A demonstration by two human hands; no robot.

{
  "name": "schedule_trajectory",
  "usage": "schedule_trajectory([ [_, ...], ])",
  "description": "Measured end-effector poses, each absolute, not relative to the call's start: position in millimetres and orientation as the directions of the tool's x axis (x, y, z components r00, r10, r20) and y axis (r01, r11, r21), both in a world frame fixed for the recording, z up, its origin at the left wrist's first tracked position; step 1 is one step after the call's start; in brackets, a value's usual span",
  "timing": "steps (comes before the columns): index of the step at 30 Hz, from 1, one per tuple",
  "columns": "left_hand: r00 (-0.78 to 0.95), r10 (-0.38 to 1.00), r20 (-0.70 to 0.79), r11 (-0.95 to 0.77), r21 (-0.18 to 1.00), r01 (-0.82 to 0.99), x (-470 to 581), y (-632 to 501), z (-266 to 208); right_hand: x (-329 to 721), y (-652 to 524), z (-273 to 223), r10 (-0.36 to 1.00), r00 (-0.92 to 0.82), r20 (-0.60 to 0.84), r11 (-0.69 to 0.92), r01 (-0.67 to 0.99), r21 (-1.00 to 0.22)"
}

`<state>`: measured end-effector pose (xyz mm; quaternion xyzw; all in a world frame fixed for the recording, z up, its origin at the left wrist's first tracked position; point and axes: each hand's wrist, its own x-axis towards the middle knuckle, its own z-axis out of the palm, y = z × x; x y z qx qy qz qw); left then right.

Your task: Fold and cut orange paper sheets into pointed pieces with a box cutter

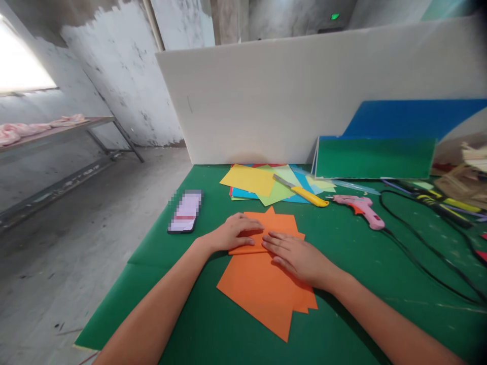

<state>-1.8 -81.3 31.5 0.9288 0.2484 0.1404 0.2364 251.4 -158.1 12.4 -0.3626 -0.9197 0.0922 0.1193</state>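
Note:
Several orange paper sheets (258, 289) lie fanned out on the green table. On top of them is a folded orange sheet (281, 223), its straight crease facing me. My left hand (236, 232) rests on the left part of the folded sheet, fingers stretched out. Flat on its right part lies my right hand (297, 256), fingers extended toward the left hand. The fingertips of the two hands are close but apart. Neither hand grasps anything; both touch the paper from above.
A phone (186, 212) lies to the left. Behind the orange paper are coloured sheets (247, 178) and a yellow-handled utility knife (304, 193). A pink glue gun (363, 209) with a black cord lies right. A white board (266, 101) and a green panel (375, 158) stand behind.

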Motion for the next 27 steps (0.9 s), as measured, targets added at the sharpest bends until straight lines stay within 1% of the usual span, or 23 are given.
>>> schedule_trajectory([
  [4,0.858,0.493,0.145,-0.796,0.473,0.378,-2,-80,29,252,-159,13,0.684,-0.716,0.136,0.722,0.639,-0.266],
  [7,0.863,0.487,0.134,-0.802,0.458,0.382,-3,-80,29,252,-159,13,0.68,-0.718,0.151,0.727,0.631,-0.271],
  [13,0.863,0.488,0.134,-0.8,0.464,0.38,-2,-81,31,252,-160,14,0.674,-0.719,0.169,0.735,0.628,-0.257],
  [18,0.859,0.495,0.128,-0.795,0.466,0.389,-1,-82,30,250,-162,20,0.674,-0.717,0.177,0.734,0.624,-0.269],
  [23,0.863,0.487,0.134,-0.809,0.443,0.387,-1,-83,31,249,-162,23,0.67,-0.722,0.171,0.739,0.628,-0.245],
  [27,0.862,0.49,0.134,-0.82,0.405,0.403,-1,-85,33,248,-161,24,0.668,-0.722,0.183,0.741,0.621,-0.256],
])
